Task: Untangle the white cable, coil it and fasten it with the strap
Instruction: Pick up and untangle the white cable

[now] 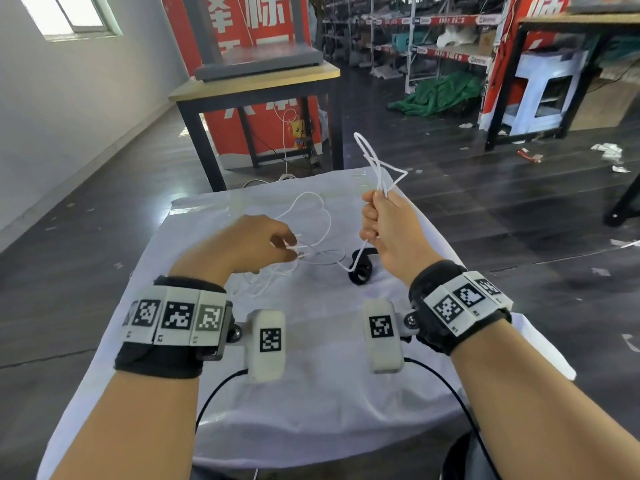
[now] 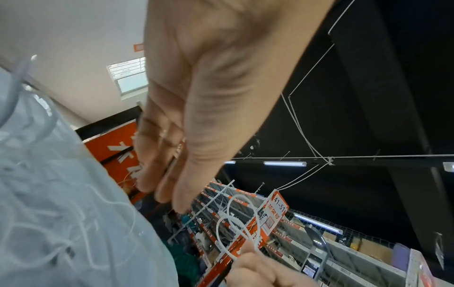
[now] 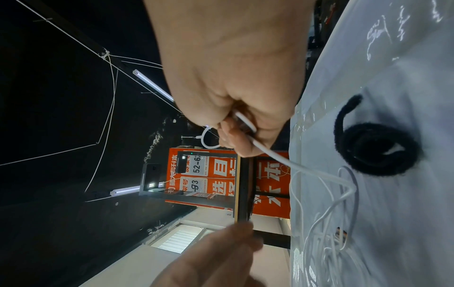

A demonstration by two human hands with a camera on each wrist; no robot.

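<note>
Right hand point(image 1: 384, 226) fists white cable point(image 1: 379, 171) loops above the strap point(image 1: 360, 268). Left hand point(image 1: 256, 244) apparently pinches strands beside the strap; pulling apart could tighten the tangle

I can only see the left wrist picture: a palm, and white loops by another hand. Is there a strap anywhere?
Observer: Yes. A black strap lies curled on the white cloth, and neither hand holds it.
Operator: Where does the cable go below that other hand?
Observer: From the fist of the right hand, the white cable runs down to the cloth beside the strap.
Operator: Is my palm's hand holding anything?
Observer: The left hand pinches thin strands of the cable just above the cloth.
</note>
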